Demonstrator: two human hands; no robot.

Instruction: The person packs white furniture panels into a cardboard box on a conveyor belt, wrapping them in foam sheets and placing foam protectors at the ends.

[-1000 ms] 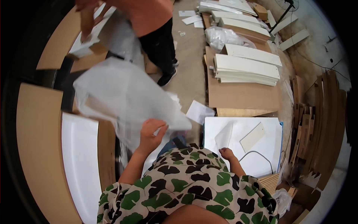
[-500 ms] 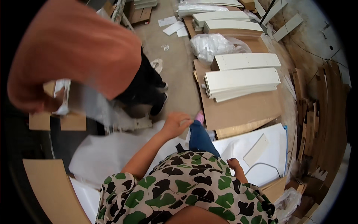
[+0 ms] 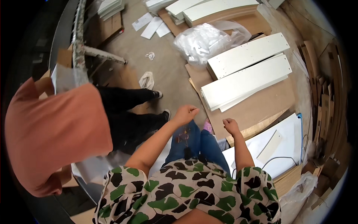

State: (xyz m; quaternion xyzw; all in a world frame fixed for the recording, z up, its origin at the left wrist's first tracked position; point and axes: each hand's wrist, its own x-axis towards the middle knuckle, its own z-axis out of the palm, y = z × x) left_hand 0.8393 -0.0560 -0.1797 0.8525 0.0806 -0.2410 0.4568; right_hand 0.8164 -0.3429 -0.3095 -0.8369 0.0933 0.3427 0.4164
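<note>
My left hand [image 3: 185, 115] hangs in front of my body above my jeans, its fingers loosely curled in. My right hand [image 3: 231, 126] is closed in a loose fist, over the near edge of the brown cardboard sheet [image 3: 257, 106]. I see nothing held in either hand, and neither touches anything. Nearest beyond them lies a stack of long white panels [image 3: 246, 82] on the cardboard, with another white panel stack [image 3: 248, 55] behind it.
A person in an orange shirt [image 3: 59, 138] bends at the left. A clear bag of white pieces [image 3: 203, 43] sits behind the panels. A white board [image 3: 257, 145] lies at right, near a clear plastic bag [image 3: 296, 196]. A metal-legged frame [image 3: 104, 56] stands far left.
My view has turned and come closer to the white panels. My right hand has risen forward from my side, and my left fingers have curled in. The person in orange has shifted left and lower.
</note>
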